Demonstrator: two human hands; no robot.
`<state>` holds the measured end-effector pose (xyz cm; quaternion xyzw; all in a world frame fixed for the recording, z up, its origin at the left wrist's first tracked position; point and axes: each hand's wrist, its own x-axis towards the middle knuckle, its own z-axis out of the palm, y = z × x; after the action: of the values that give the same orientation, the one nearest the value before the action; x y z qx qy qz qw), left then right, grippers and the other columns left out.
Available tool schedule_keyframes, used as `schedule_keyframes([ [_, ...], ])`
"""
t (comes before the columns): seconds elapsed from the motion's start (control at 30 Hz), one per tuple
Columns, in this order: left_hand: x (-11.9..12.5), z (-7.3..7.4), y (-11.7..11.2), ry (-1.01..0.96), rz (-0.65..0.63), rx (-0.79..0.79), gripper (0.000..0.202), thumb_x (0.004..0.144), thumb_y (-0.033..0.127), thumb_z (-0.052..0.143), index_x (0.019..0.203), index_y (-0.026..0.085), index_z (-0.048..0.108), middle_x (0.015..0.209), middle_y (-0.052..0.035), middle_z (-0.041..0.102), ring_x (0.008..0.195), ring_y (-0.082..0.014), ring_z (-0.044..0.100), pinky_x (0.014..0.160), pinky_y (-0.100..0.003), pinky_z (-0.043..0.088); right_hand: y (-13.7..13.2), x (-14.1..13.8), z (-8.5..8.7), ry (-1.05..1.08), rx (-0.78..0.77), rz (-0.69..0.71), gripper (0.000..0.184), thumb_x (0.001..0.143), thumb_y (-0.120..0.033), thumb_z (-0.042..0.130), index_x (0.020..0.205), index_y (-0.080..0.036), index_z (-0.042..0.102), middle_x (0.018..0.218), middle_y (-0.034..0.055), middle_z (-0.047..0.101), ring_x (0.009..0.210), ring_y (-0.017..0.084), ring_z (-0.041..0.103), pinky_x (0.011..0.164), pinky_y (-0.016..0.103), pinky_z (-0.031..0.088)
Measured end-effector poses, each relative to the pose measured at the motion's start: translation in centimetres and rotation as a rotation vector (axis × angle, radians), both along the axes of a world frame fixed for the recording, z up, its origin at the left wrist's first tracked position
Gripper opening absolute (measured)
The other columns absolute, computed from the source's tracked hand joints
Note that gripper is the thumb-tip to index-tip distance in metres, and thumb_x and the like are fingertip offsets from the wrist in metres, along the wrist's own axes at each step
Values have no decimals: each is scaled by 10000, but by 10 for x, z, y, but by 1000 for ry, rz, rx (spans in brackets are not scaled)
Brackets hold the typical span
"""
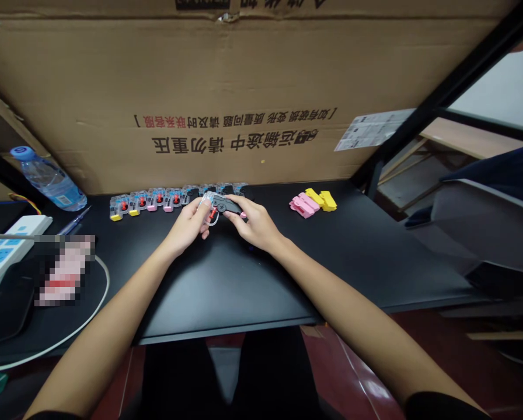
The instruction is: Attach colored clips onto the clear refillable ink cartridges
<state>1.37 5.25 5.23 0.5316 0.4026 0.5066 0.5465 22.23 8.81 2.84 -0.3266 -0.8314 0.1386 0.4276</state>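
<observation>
Between my two hands is a small toy water gun with a clear body, a black section and a red trigger. My left hand pinches its clear end, thumb on top. On the black section, the fingers and thumb of my right hand are closed. A bit of pink shows by my right fingers. Behind my hands, along the cardboard, lies a row of similar clear toy water guns, some with yellow or pink ends. Pink plastic pieces and yellow plastic pieces sit to the right.
A tall cardboard sheet backs the black table. At the left are a water bottle, a pen, a white power strip, a dark phone and a looping white cable. A grey chair-like shape stands right.
</observation>
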Motion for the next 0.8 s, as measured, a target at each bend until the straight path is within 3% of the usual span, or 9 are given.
schedule_keyframes([
  [0.13, 0, 0, 0, -50, 22, -84, 424, 981, 546, 731, 852, 188, 544, 711, 57, 493, 466, -39, 376, 422, -186, 446, 1, 1, 0, -49, 56, -46, 378, 1045, -327, 649, 1412, -238, 667, 1338, 125, 782, 1193, 309, 773, 1050, 473, 627],
  [0.23, 0, -1, 0, -32, 46, -107, 399, 996, 513, 720, 846, 186, 546, 698, 60, 481, 457, -40, 375, 413, -183, 428, 1, 1, -1, -60, 16, -59, 364, 1037, -312, 650, 1393, -236, 673, 1296, 119, 797, 1137, 305, 787, 1002, 463, 640],
  [0.5, -1, -3, 1, 77, 62, -21, 405, 1019, 544, 679, 863, 203, 527, 667, 75, 469, 446, -50, 394, 415, -183, 410, 2, 3, 0, -40, -91, -9, 337, 1031, -347, 649, 1346, -227, 661, 1175, 95, 823, 950, 261, 795, 825, 371, 616],
  [0.67, -4, -9, 3, 175, 116, 61, 395, 1031, 602, 633, 984, 215, 573, 675, 75, 486, 437, -60, 415, 418, -196, 393, -4, -2, -2, -77, -75, -26, 329, 1005, -394, 688, 1291, -233, 670, 1093, 89, 833, 882, 262, 797, 789, 352, 596],
  [0.8, -7, -6, 4, 169, 111, 82, 418, 1011, 636, 644, 1023, 222, 585, 668, 73, 479, 441, -71, 409, 417, -205, 388, -9, -6, -1, -109, -62, -27, 319, 1004, -383, 682, 1285, -234, 664, 1081, 95, 833, 881, 283, 801, 799, 377, 599],
])
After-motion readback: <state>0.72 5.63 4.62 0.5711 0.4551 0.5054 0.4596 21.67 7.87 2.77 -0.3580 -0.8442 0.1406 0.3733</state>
